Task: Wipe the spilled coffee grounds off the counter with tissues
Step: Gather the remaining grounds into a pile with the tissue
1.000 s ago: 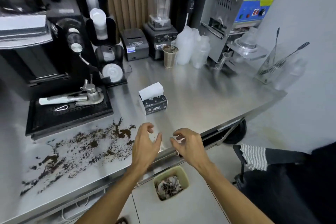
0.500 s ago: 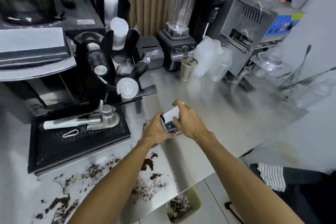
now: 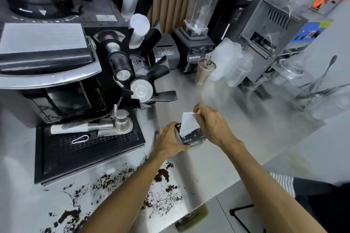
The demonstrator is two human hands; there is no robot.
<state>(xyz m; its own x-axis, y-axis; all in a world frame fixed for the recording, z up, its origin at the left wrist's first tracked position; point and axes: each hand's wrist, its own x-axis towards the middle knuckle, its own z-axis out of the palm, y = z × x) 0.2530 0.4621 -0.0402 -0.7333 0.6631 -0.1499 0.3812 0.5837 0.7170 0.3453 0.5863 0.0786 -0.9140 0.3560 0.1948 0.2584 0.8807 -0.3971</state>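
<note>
L hand (image 3: 166,141) grips black tissue box (image 3: 191,136) w/ white tissue (image 3: 187,124) sticking out, pinched by R hand (image 3: 213,125).

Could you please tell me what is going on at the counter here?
A person is getting a tissue to clean up a spill. Their left hand holds the black tissue box on the steel counter, and their right hand pinches the top corner of a white tissue that sticks up out of it. The coffee grounds lie scattered near the counter's front edge, beside the black drip tray. No wiping has begun yet.
</note>
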